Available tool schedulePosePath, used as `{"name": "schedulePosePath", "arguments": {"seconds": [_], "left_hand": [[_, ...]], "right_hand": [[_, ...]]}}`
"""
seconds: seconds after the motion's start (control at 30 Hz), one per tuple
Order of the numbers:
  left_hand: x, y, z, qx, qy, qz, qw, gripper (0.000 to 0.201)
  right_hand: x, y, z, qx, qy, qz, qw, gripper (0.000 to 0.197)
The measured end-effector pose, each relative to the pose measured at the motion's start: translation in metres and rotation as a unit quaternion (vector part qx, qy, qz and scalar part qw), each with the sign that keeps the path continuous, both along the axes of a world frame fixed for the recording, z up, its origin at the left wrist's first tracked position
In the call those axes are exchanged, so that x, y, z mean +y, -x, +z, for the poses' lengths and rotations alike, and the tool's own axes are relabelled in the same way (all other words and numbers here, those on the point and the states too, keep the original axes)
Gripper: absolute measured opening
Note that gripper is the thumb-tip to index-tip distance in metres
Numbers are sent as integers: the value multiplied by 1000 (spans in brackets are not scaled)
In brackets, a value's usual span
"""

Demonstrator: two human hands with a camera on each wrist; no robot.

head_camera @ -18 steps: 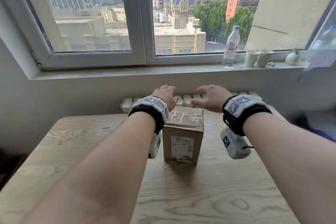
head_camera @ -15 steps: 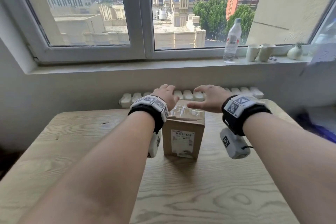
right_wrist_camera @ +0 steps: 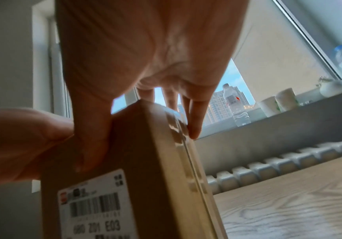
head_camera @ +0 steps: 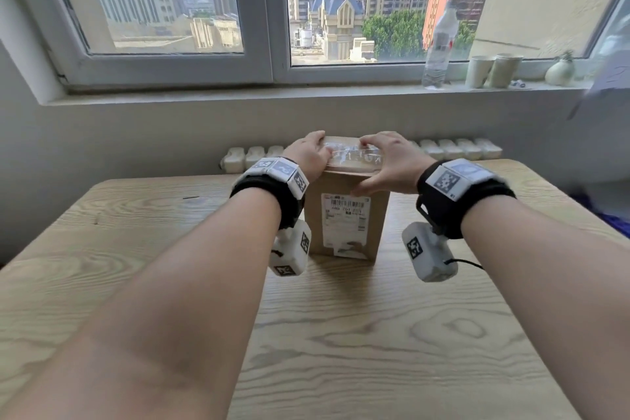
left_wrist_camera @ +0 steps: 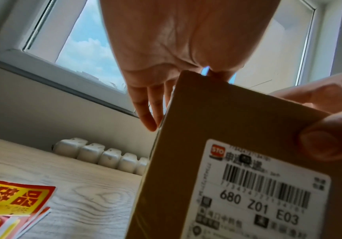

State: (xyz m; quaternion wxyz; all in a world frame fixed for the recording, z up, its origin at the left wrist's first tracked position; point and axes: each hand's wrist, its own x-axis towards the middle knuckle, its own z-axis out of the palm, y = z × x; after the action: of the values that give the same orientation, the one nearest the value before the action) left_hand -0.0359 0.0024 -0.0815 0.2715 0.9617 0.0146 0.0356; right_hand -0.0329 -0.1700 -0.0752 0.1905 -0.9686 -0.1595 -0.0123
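Note:
A brown cardboard box (head_camera: 344, 215) with a white barcode label stands upright on the wooden table (head_camera: 375, 334), its top sealed with clear tape. My left hand (head_camera: 315, 153) grips the top left corner, with its fingers (left_wrist_camera: 145, 113) reaching down the left side. My right hand (head_camera: 375, 164) holds the top right corner. Its thumb (right_wrist_camera: 90, 145) presses the labelled front of the box (right_wrist_camera: 145, 177), and its fingers (right_wrist_camera: 194, 122) curl over the taped side. The far face of the box is hidden.
Red and yellow fragile-warning stickers (left_wrist_camera: 12, 202) lie on the table left of the box. A radiator (head_camera: 453, 148) runs behind the table's far edge. On the windowsill stand a water bottle (head_camera: 439, 48), two paper cups (head_camera: 494, 70) and a small vase (head_camera: 559, 72).
Both hands hovered just beyond the box top; they have come down and taken hold of its top corners. The view has shifted slightly.

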Motion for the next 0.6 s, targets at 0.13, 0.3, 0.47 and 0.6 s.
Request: {"name": "schedulePosePath", "arguments": {"seconds": [0.13,0.3,0.47,0.6], "left_hand": [[-2,37,7,-22,-28,13,999,53],[-6,88,12,-21,-58,24,998,54],[-15,120,9,0,-93,23,995,53],[-20,131,8,-6,-73,18,997,52]], "right_hand": [[-4,31,6,-6,-15,2,1000,93],[-7,75,13,20,-21,25,999,98],[-12,103,4,28,-28,29,999,91],[-15,113,2,32,-6,20,999,91]]}}
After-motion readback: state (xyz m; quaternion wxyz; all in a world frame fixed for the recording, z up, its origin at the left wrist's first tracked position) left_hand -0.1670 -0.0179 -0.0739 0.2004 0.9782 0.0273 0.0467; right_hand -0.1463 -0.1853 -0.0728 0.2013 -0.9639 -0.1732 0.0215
